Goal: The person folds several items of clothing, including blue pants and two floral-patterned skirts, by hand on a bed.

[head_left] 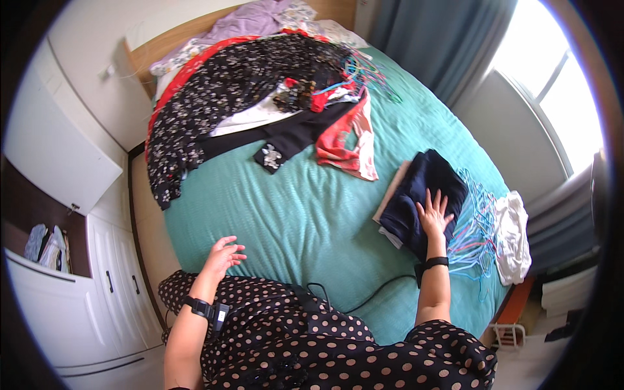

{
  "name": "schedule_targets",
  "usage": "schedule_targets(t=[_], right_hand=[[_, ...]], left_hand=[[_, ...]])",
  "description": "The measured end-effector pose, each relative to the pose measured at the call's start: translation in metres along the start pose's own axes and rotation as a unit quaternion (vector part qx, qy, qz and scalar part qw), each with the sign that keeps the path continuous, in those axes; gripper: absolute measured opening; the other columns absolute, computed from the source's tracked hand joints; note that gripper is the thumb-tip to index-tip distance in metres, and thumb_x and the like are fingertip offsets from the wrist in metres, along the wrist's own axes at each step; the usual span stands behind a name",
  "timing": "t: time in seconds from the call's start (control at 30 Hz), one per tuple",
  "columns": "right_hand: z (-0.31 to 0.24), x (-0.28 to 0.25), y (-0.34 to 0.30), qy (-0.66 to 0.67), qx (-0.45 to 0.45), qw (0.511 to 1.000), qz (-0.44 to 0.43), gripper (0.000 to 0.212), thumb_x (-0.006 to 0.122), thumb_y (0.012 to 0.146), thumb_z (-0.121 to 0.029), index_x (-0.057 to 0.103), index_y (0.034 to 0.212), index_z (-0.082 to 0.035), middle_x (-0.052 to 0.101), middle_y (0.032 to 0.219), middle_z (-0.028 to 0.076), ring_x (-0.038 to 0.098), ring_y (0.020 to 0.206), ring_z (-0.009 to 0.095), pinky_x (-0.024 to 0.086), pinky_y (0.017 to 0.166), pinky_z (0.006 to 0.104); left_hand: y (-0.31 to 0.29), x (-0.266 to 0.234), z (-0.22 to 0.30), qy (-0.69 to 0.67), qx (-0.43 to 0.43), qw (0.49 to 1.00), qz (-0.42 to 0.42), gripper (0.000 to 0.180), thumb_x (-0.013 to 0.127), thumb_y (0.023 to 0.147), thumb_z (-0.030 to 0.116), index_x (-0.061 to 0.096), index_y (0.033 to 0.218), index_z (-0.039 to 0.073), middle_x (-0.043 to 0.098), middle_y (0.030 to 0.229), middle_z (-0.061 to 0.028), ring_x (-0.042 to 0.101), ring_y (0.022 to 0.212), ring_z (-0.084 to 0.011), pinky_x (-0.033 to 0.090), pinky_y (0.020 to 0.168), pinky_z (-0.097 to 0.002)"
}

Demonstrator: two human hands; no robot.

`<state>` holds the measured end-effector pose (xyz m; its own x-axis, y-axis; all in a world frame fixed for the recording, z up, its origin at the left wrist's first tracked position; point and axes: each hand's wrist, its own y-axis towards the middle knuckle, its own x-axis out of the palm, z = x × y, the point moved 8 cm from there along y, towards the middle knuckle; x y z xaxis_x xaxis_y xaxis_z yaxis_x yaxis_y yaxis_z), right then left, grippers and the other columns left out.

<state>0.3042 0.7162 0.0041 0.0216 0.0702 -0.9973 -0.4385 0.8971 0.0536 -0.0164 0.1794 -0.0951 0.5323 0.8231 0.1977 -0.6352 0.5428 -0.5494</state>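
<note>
My right hand (435, 214) lies flat, fingers spread, on a folded navy garment (416, 198). That garment tops a small stack on the bed, with a beige piece (392, 192) showing along its left side and a pale edge below. My left hand (224, 257) hovers near the front edge of the bed, fingers apart, holding nothing. Farther back lie a red and white patterned garment (335, 149) and black trousers (289, 140) with a pale motif at one end. A large black floral cloth (240, 84) covers the far left of the bed.
Blue and pink hangers (473, 234) lie right of the stack, beside a white cloth (512, 237). More coloured hangers (370, 71) rest at the back. A dark cable (380, 286) crosses the near teal bedcover (253, 201). An open cabinet (49, 221) stands at left, a window (546, 71) at right.
</note>
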Motion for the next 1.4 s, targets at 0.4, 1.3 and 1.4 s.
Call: schedule_targets(t=[0.4,1.3,1.4], right_hand=[[-0.029,-0.046,0.004,0.253,-0.075,0.964,0.023,0.081,0.073,0.076,-0.019,0.031,0.144,-0.009,0.024,0.147,0.029,0.022,0.139,0.038,0.026,0.110,0.0383],[-0.542,-0.033,0.279,0.819,-0.060,0.560,-0.115,0.051,0.058,0.081,0.003,0.045,0.131,-0.003,0.051,0.127,0.012,0.055,0.109,0.025,0.052,0.075,0.0347],[-0.545,-0.041,0.312,0.762,-0.049,0.644,-0.041,0.061,0.064,0.077,0.000,0.041,0.133,-0.003,0.051,0.127,0.011,0.059,0.096,0.021,0.053,0.060,0.0298]], left_hand=[[0.011,-0.036,-0.043,-0.115,0.006,0.993,0.000,0.017,0.048,0.094,0.014,0.055,0.105,0.003,0.067,0.096,-0.0162,0.068,0.079,-0.0258,0.053,0.063,-0.0303],[0.037,-0.061,-0.094,-0.291,-0.212,0.932,0.036,0.053,0.047,0.092,0.047,0.066,0.093,-0.003,0.069,0.088,-0.0176,0.067,0.076,-0.0380,0.054,0.065,-0.0448],[0.038,-0.063,-0.098,-0.297,-0.234,0.924,0.048,0.050,0.051,0.092,0.044,0.066,0.090,-0.003,0.068,0.086,-0.0169,0.067,0.074,-0.0358,0.054,0.064,-0.0424]])
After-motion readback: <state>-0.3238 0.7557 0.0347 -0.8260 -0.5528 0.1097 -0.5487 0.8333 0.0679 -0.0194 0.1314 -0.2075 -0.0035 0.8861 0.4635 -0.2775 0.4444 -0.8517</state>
